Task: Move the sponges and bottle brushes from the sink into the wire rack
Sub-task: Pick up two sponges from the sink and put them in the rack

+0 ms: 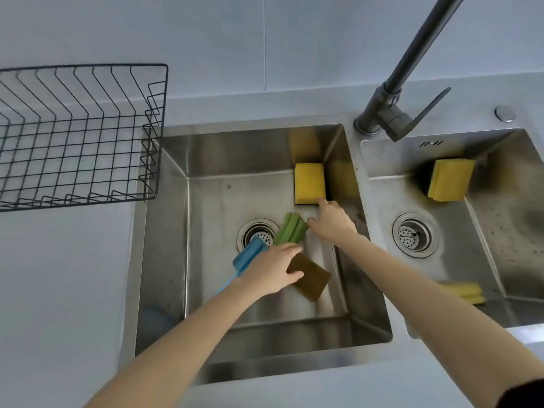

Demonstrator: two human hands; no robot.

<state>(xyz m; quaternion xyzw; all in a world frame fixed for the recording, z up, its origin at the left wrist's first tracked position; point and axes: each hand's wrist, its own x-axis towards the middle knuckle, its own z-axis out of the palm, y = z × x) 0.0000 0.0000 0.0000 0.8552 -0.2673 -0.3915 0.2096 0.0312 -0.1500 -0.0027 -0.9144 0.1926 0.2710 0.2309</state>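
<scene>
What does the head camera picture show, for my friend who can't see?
Two bare hands reach into a steel sink basin: left hand over a brown sponge, right hand touching a yellow sponge. The black wire rack holds nothing.

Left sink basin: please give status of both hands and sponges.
Left hand on brown sponge. Right hand touching yellow sponge. Wire rack holds nothing. No obstruction.

Brushed steel sink (164, 260), dully shiny; black wire rack (73, 136); porous foam yellow sponge (309, 184); matt dark metal faucet (412, 69).
</scene>
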